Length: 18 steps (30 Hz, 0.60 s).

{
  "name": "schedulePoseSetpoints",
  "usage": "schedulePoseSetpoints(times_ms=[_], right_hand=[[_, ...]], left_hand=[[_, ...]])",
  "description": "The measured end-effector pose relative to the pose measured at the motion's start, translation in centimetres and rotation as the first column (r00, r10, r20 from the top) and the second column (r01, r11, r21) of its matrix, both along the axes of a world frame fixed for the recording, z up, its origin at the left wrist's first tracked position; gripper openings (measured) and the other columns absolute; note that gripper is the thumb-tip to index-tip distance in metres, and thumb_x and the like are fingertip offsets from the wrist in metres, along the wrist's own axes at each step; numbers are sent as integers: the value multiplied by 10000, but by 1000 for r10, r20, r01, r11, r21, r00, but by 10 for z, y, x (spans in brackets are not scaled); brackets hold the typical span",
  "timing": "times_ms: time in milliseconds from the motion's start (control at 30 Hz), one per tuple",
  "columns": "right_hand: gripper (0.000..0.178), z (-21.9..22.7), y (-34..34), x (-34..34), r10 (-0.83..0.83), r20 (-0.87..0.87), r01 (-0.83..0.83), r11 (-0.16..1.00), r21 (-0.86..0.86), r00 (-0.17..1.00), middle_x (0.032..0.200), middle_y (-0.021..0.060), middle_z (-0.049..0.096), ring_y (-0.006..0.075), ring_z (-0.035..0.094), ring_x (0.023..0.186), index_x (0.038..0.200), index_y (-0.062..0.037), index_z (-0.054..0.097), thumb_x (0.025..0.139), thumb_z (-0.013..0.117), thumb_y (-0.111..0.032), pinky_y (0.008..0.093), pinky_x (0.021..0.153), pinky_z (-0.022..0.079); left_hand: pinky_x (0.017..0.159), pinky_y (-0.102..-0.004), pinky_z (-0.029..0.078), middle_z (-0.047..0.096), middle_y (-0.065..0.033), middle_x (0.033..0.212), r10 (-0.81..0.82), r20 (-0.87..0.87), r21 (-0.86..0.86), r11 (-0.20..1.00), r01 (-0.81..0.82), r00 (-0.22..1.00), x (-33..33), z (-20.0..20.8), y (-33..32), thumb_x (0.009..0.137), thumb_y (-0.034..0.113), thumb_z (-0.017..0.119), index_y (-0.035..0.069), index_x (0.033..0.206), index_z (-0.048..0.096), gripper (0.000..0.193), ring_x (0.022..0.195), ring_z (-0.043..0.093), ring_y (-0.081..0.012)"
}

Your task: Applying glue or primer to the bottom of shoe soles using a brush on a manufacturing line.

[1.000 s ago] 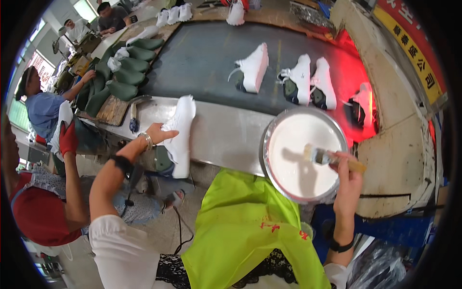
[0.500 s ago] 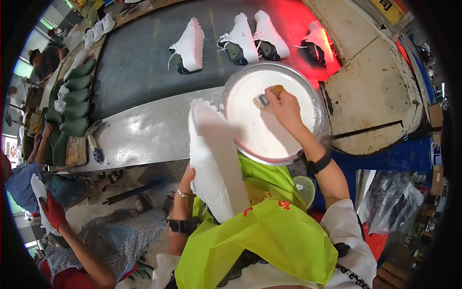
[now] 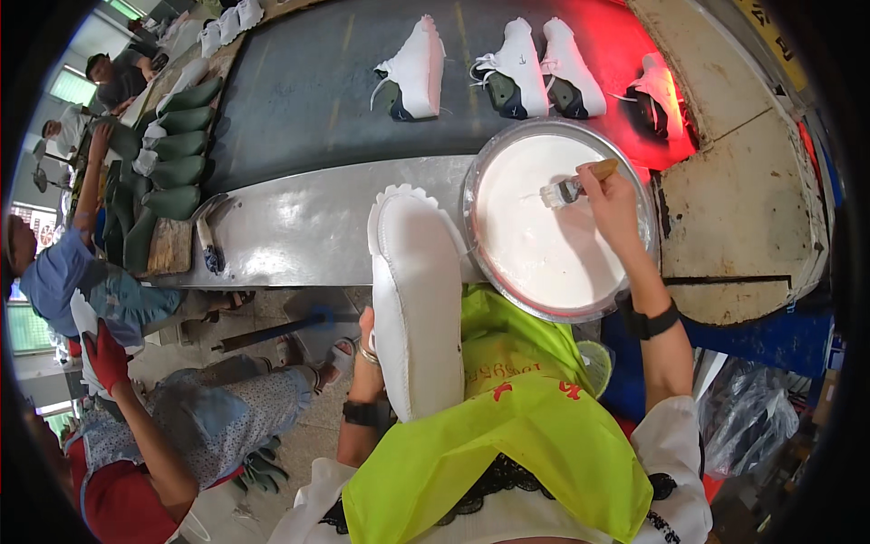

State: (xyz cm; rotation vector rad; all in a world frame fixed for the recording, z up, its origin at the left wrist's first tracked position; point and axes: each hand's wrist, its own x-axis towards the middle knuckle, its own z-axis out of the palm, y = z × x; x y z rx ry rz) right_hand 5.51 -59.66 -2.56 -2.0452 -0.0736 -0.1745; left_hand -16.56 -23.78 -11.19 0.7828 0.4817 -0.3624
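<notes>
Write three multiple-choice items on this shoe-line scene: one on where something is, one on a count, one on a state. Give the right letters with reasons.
1. Where is the brush?
A. over the round pan of white liquid
B. on the dark belt among the shoes
C. on the floor

2. How many white shoes lie on the dark belt just beyond the pan, red-lit one included?
A. two
B. four
C. seven

3. How is the white sole held?
A. lying flat on the belt
B. gripped from beneath by the left hand, its broad face up
C. dipped in the pan

Key:
1 A: the right hand holds the brush with its bristles over the pan.
2 B: one stands apart, two lie side by side, and one lies in the red light.
3 B: the sole stands in front of the yellow-green apron, off the metal bench.
</notes>
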Motion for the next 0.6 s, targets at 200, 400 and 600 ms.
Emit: schedulePoseSetpoints(times_ms=[200,400,600], right_hand=[[316,80,70,-28,84,-32,-65,922,382,996,926,83,662,114,608,773,1039,20,596,957,525,-277,254,696,487],[318,107,115,-51,370,-132,-215,755,620,920,856,63,664,86,581,700,1002,31,620,951,535,-271,229,653,480],[347,82,89,2,160,-112,-119,945,306,981,752,95,658,108,606,667,930,49,631,920,562,-290,258,591,474]], left_hand=[[963,-361,448,530,-145,1285,-114,0,-223,968,112,993,38,-10,16,809,676,507,18,1358,400,864,1112,559,-244],[941,-386,466,550,-163,1247,-284,90,-32,957,288,954,67,25,3,739,655,606,6,1335,422,900,1068,582,-268],[892,-404,505,597,-171,1181,-318,172,13,947,320,932,62,1,10,730,682,596,-1,1291,475,893,989,626,-283]])
